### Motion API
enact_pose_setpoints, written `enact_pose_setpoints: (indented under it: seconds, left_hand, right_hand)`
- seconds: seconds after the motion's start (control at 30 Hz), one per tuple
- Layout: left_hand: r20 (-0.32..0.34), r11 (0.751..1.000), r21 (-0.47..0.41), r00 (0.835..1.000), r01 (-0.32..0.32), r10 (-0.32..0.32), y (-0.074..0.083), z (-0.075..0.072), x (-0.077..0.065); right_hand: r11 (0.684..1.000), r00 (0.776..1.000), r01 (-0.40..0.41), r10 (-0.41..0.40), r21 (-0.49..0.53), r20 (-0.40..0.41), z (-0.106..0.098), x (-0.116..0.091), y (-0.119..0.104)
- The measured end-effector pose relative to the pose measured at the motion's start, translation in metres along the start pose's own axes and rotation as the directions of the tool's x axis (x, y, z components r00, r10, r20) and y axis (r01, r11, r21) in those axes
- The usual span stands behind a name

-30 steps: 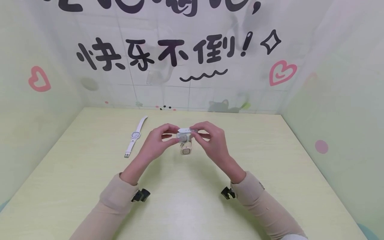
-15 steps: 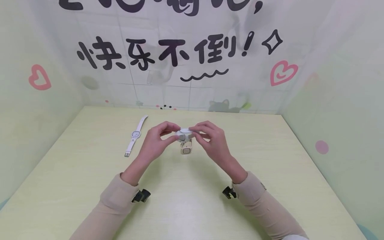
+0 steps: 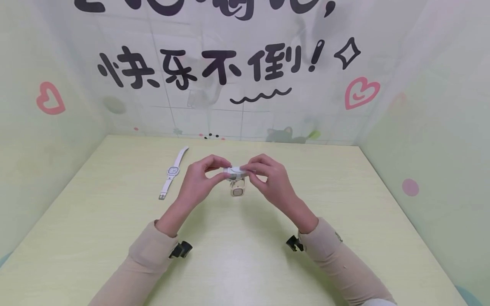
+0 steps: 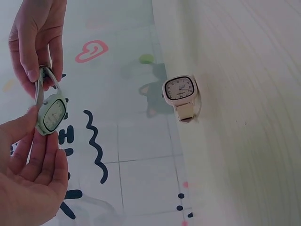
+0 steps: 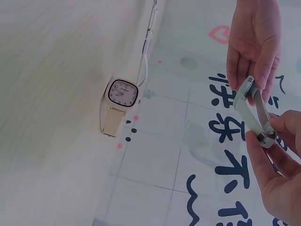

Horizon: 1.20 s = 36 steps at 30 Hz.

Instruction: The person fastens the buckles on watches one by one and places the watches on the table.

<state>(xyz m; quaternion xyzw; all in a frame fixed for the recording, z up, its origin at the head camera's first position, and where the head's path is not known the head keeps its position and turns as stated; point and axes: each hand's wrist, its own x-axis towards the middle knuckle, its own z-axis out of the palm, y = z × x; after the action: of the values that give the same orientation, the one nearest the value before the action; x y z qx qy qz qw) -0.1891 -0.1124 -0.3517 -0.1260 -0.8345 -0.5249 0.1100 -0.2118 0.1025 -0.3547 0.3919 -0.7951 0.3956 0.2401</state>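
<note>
Both hands hold a pale green watch (image 3: 234, 171) in the air above the table's middle. My left hand (image 3: 223, 169) pinches its case (image 4: 51, 113) between thumb and fingers. My right hand (image 3: 249, 169) pinches the buckle end of its strap (image 5: 263, 135). The strap (image 5: 249, 110) bends into a loop between the two hands. Just below them a beige watch (image 3: 237, 190) stands on the table with its strap fastened in a loop, its face (image 4: 179, 88) showing in both wrist views (image 5: 123, 93).
A white watch (image 3: 173, 171) lies flat and unfastened on the pale yellow table (image 3: 245, 263), left of my hands. Walls with black lettering and pink hearts (image 3: 360, 92) close the table in at the back and both sides.
The strap end that stuck up between my fingers now lies flatter against the held watch. My hands have drawn slightly closer; the two watches on the table have not moved.
</note>
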Motion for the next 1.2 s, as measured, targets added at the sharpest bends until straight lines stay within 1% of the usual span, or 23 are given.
enact_pose_setpoints:
  seconds: [0.07, 0.13, 0.2, 0.33, 0.4, 0.47, 0.53, 0.63, 0.77, 0.83, 0.97, 1.2]
  left_hand:
    - [-0.004, 1.000, 0.007, 1.000, -0.001, 0.001, 0.001, 0.000, 0.000]
    - [-0.002, 1.000, 0.007, 1.000, 0.003, -0.003, 0.001, 0.000, 0.000]
    - [0.013, 1.000, 0.006, 1.000, 0.008, -0.008, 0.002, -0.001, -0.001]
    - [0.062, 1.000, 0.020, 0.998, -0.008, 0.006, 0.003, -0.003, -0.002]
    - [0.077, 0.999, 0.025, 0.997, -0.022, 0.020, 0.002, -0.004, -0.002]
    - [0.075, 1.000, 0.017, 0.997, -0.025, 0.024, 0.001, -0.005, -0.002]
    - [0.063, 1.000, 0.004, 0.998, -0.022, 0.021, 0.001, -0.006, -0.003]
    - [0.039, 1.000, -0.005, 0.999, -0.020, 0.020, 0.001, -0.006, -0.004]
    - [0.013, 1.000, 0.004, 1.000, -0.028, 0.028, 0.002, -0.005, -0.006]
    - [0.006, 1.000, 0.001, 1.000, -0.028, 0.028, 0.003, -0.003, -0.006]
    - [-0.002, 0.999, -0.008, 0.999, -0.034, 0.034, 0.004, 0.002, -0.006]
    - [0.010, 0.998, 0.007, 0.998, -0.068, 0.068, 0.008, 0.004, -0.006]
  right_hand:
    - [1.000, 1.000, 0.001, -0.002, 0.010, 0.013, 0.000, 0.000, 0.002]
    - [0.999, 1.000, -0.009, 0.008, 0.043, 0.020, -0.001, 0.000, 0.003]
    - [0.996, 1.000, -0.028, 0.027, 0.081, 0.011, -0.001, 0.000, 0.004]
    - [0.987, 0.998, -0.050, 0.055, 0.151, -0.024, -0.001, 0.000, 0.002]
    - [0.986, 0.998, -0.042, 0.047, 0.162, -0.029, -0.001, -0.001, 0.002]
    - [0.985, 0.999, -0.025, 0.029, 0.168, -0.021, -0.001, -0.001, 0.002]
    - [0.987, 1.000, 0.001, -0.001, 0.162, -0.002, -0.001, -0.001, 0.001]
    - [0.992, 0.998, 0.050, -0.053, 0.116, 0.022, -0.002, -0.001, 0.002]
    - [0.992, 0.992, 0.123, -0.123, 0.027, 0.016, -0.003, 0.000, 0.001]
    - [0.989, 0.989, 0.148, -0.148, 0.005, 0.010, -0.003, 0.001, 0.001]
    - [0.989, 0.989, 0.148, -0.148, 0.002, 0.006, -0.001, 0.002, 0.000]
    - [0.990, 0.991, 0.137, -0.137, 0.015, 0.002, 0.000, 0.001, 0.000]
